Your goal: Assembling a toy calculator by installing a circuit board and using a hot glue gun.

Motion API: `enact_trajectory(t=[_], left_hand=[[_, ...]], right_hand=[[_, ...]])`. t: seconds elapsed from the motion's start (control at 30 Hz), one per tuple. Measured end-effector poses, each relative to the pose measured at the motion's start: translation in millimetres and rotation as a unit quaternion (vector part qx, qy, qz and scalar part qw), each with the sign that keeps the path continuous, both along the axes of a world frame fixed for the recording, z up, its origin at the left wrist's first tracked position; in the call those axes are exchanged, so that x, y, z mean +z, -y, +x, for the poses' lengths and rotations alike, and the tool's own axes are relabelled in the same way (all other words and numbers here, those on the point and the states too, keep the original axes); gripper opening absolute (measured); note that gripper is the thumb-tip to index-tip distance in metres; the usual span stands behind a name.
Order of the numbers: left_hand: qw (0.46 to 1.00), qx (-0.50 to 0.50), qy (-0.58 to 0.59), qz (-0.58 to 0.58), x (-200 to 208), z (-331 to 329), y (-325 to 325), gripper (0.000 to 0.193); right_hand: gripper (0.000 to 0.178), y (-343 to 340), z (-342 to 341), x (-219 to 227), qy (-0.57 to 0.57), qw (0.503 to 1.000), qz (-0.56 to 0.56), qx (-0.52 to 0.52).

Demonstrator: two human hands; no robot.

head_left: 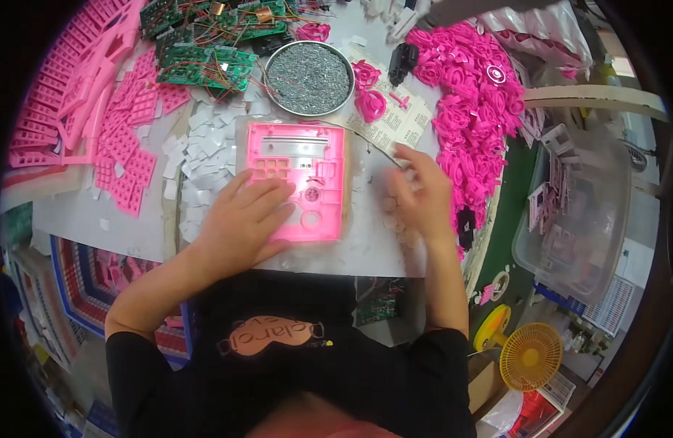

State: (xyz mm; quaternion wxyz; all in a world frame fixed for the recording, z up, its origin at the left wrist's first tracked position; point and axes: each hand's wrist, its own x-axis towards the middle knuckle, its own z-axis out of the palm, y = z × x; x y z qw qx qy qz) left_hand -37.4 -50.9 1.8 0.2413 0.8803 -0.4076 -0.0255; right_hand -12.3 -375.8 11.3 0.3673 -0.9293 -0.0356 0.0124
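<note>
A pink plastic housing [328,219] lies face-up on the bench in front of me, its inner ribs, holes and key openings showing. Across its upper part sits a silvery strip [293,148]. My left hand [245,215] rests on the housing's left side, fingers stretched over the key openings. To the right of the housing, my right hand [422,196] hovers, its fingers smeared by motion, so what they hold, if anything, is unclear. Small round pale discs [392,221] lie beside and partly beneath that hand.
A round tray of small metal screws [309,77] stands behind the housing. Green circuit boards [209,67] with wires lie back left, near pink keypads [125,164] and white squares [209,139]. Pink ring-shaped parts [471,95] pile up right, beside printed paper [395,120].
</note>
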Motion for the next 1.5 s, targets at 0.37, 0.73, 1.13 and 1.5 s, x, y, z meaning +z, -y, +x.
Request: enact_trajectory(t=[0.37,0.73,1.13,1.5], left_hand=[[0.994,0.025,-0.031,-0.103,9,0,9,0.042],[0.763,0.018,-0.570,-0.304,5,-1,29,0.026],[0.845,0.208,-0.303,-0.389,2,-2,-3,0.017],[0.947,0.096,-0.148,-0.268,-2,-14,12,0.016]], right_hand=[[0.015,46,-6,2,0.032,0.991,-0.128,-0.011],[0.016,-75,-28,20,0.090,0.931,0.248,0.253],[0.013,-75,-27,-10,0.125,0.968,0.219,-0.002],[0.020,-78,-42,9,0.120,0.969,-0.136,0.166]])
